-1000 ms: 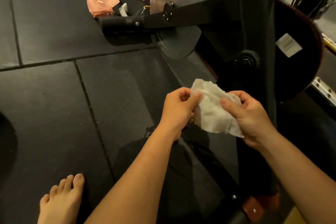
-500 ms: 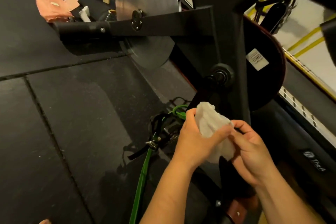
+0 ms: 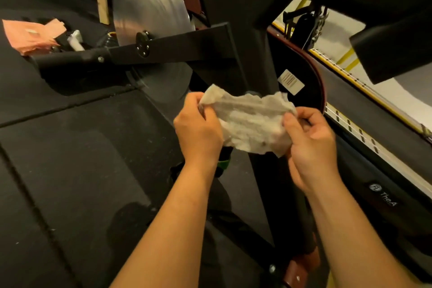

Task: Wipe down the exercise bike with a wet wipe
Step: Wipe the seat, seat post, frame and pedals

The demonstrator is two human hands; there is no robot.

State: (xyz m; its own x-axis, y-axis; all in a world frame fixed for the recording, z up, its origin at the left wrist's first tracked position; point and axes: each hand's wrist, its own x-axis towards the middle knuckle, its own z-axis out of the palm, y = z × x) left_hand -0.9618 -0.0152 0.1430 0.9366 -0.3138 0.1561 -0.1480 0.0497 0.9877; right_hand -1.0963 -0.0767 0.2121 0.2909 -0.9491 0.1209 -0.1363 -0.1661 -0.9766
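Both hands pull the wipe (image 3: 252,124) wide: left hand (image 3: 198,131) pinching its 9 o'clock edge, right hand (image 3: 311,147) its 3 o'clock edge. Bunched half a second ago, it now offers a fresh face for the bike (image 3: 247,37).

Dim room, black rubber floor tiles (image 3: 70,147)

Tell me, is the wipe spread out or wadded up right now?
Spread out. The wipe is stretched between the left hand and right hand, each pinching one end, though it's wrinkled.
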